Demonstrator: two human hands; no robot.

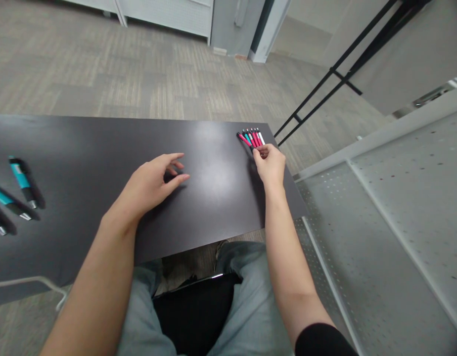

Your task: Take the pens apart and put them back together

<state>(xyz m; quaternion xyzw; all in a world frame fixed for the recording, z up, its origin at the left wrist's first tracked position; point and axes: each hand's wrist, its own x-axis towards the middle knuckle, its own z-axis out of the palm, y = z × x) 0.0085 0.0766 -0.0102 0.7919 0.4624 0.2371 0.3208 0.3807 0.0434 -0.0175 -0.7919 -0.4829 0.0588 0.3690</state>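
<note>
My right hand (pixel 270 163) reaches to the far right corner of the black table (pixel 83 158), its fingertips curled against the near ends of a row of several pens (pixel 251 138), red, teal and white, lying side by side. Whether it grips one is hidden by the fingers. My left hand (pixel 154 183) rests on the middle of the table, fingers loosely apart, holding nothing.
Three teal and black pens (pixel 22 183) lie at the table's left edge. A grey perforated metal panel (pixel 391 212) stands to the right of the table. Black metal bars (pixel 325 84) cross beyond the far right corner. Carpet floor lies beyond the table.
</note>
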